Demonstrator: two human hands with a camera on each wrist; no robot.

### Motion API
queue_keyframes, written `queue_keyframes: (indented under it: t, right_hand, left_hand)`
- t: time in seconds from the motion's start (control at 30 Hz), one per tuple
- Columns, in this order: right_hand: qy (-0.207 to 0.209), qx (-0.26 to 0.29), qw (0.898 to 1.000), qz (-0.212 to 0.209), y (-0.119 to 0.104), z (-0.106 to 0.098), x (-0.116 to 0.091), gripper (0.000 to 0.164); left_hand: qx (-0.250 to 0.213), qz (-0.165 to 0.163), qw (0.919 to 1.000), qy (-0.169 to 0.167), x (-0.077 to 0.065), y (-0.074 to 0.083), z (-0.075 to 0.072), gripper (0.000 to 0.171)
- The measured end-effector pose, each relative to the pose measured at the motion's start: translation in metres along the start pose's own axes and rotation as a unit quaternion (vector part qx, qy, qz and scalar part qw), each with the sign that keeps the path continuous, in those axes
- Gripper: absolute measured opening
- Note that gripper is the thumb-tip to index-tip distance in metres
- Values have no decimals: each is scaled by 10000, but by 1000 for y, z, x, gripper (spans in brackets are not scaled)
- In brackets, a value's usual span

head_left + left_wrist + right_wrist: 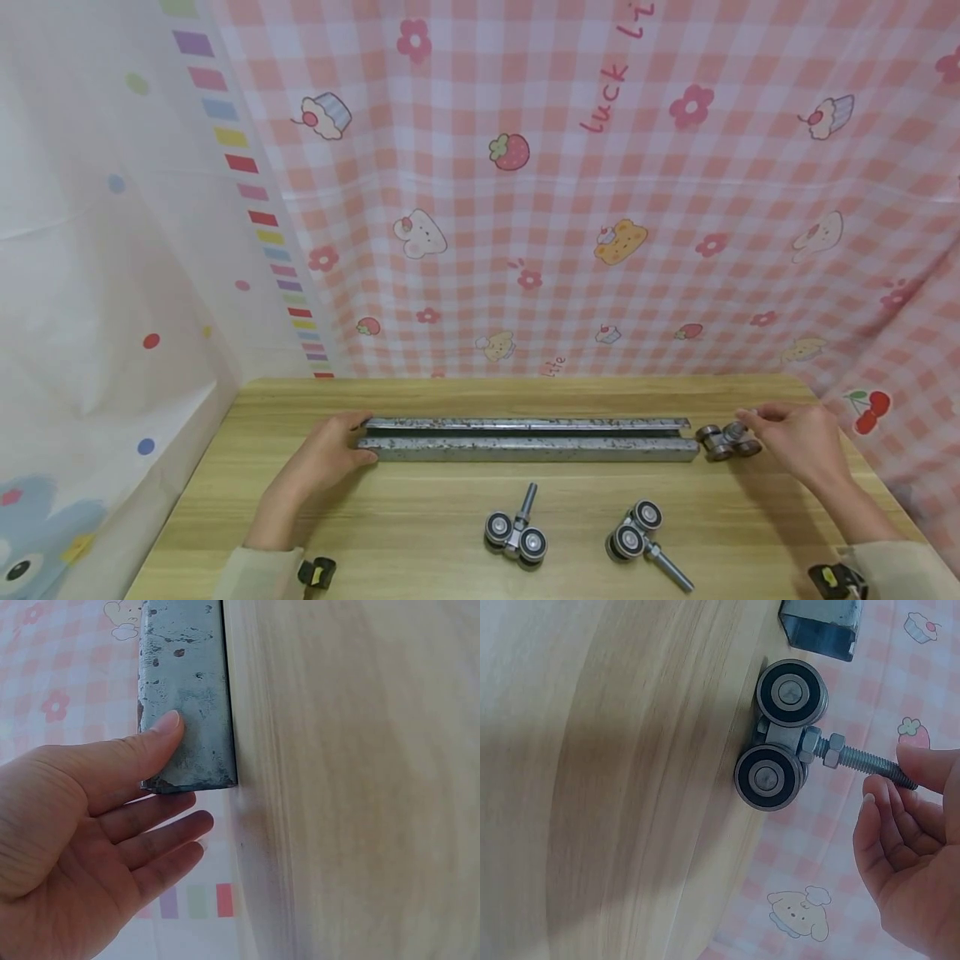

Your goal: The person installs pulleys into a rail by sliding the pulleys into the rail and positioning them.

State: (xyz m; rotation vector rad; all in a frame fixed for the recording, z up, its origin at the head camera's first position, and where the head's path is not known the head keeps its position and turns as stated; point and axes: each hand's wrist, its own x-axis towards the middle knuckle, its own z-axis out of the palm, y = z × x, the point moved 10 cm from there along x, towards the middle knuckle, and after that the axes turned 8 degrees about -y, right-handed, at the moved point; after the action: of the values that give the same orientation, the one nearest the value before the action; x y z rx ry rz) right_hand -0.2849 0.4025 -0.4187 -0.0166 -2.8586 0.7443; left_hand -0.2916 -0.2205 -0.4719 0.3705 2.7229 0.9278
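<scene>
A worn grey metal channel rail (532, 451) with a slot along its top lies lengthwise across the table. My left hand (330, 448) grips its left end, the thumb (159, 739) against the near side wall and a fingertip at the far edge. Just off the rail's right end stands a four-wheeled trolley roller (722, 442), its wheels down and its bolt pointing up. The thumb and fingers of my right hand (801, 442) pinch the tip of that threaded bolt (866, 760). In the right wrist view the rail's open end (821, 634) shows close beyond the wheels.
Two more trolley rollers lie in front of the rail: one roller (516, 537) with its bolt pointing away, another roller (633, 533) with its bolt toward the near right. The wooden table (435, 508) ends at a pink checked cloth (555, 200) behind.
</scene>
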Motion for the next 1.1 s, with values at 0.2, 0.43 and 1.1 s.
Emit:
queue_keyframes:
  t: [0.2,0.43,1.1]
  right_hand:
    - [-32,12,10000,-55,-4,4,0,37]
    - [-68,59,9999,-61,-8,9,-1,38]
    - [-229,114,9996,104,-14,15,1,46]
  left_hand:
    - [70,53,10000,38,0,1,-1,57]
    - [84,80,9999,74,-1,2,-1,57]
    - [60,123,9999,89,-1,3,-2,56]
